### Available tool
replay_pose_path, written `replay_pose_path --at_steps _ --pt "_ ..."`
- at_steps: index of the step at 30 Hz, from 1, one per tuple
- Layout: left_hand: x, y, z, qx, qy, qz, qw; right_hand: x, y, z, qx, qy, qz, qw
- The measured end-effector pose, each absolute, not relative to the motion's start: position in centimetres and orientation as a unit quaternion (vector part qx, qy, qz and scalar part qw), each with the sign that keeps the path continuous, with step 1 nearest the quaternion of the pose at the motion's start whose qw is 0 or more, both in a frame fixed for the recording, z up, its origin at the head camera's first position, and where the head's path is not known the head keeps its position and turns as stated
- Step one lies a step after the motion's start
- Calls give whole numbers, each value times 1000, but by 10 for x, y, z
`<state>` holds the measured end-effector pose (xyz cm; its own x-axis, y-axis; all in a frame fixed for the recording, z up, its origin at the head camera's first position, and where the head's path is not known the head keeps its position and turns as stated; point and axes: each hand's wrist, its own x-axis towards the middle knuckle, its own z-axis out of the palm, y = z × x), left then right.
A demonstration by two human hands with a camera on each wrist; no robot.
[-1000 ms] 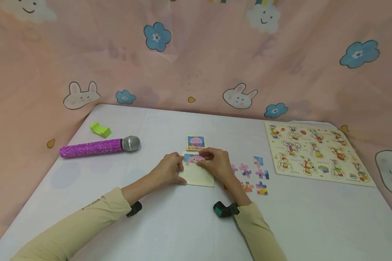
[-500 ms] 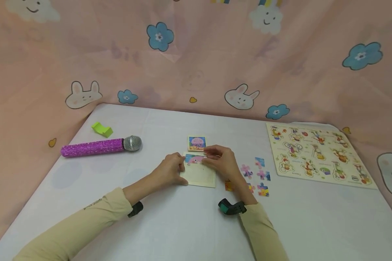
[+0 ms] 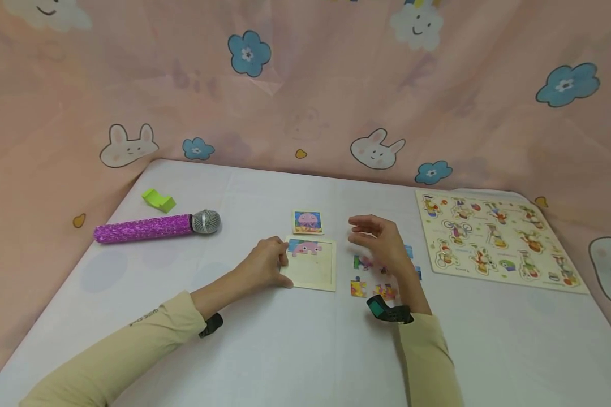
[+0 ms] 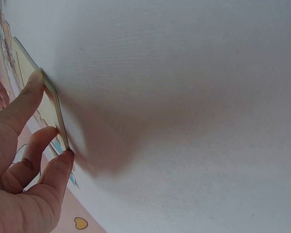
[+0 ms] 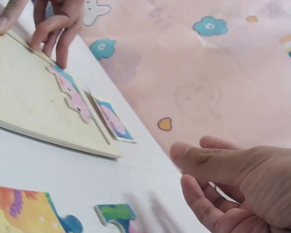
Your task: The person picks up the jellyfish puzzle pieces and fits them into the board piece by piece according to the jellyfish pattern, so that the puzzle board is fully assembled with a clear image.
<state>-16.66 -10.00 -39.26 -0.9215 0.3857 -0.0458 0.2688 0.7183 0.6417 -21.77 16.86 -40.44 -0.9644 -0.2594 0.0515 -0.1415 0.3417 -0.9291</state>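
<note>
A pale square puzzle board point(image 3: 308, 271) lies on the white table, with joined pink-and-blue jigsaw pieces point(image 3: 304, 247) along its top left. My left hand point(image 3: 266, 263) holds the board's left edge, the thumb near the lower corner and the bent fingers near the upper one. Lifted off to the right, my right hand point(image 3: 382, 237) hovers above the loose jigsaw pieces point(image 3: 358, 287) with nothing in its loosely bent fingers. It hides some of those pieces. Behind the board lies a small picture card point(image 3: 308, 222) showing a pink figure.
At the left lie a purple glittery microphone point(image 3: 155, 228) and a bright green block point(image 3: 158, 200). A large wooden board with animal pictures point(image 3: 494, 240) lies at the right. A pink patterned cloth point(image 3: 305, 85) hangs behind the table.
My right hand has let go of the jigsaw piece at the board's top and moved right, over the loose pieces. My left hand has stayed at the board's left edge.
</note>
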Motion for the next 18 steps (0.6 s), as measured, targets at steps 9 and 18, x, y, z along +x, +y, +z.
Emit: replay_pose_path --at_steps 9,18 --pt "-166 -100 -391 174 923 331 92 -217 205 -394 -126 831 -538 62" --pt "-166 -99 -391 175 927 318 91 -211 243 -391 -101 857 -500 78"
